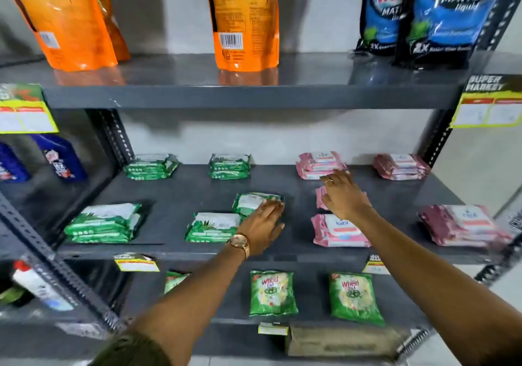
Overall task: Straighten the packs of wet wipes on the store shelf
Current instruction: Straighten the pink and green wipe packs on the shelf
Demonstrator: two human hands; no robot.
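Green wet wipe packs lie on the left half of the grey middle shelf (197, 187) and pink ones on the right half. My left hand (262, 224) rests flat, fingers together, on the right edge of a skewed green pack (251, 203) that overlaps the front green stack (211, 227). My right hand (343, 196) lies over a loose pink pack (320, 197), mostly hiding it, just behind the front pink stack (339, 231). Whether it grips the pack I cannot tell. Neater stacks sit at the back: green (151, 166), green (229, 165), pink (320, 165), pink (401, 166).
More stacks sit at the front left, green (104, 223), and front right, pink (460, 225). Orange pouches (244, 20) and blue detergent pouches (440, 15) stand on the shelf above. Green detergent bags (272, 293) lie on the shelf below. Metal uprights flank both sides.
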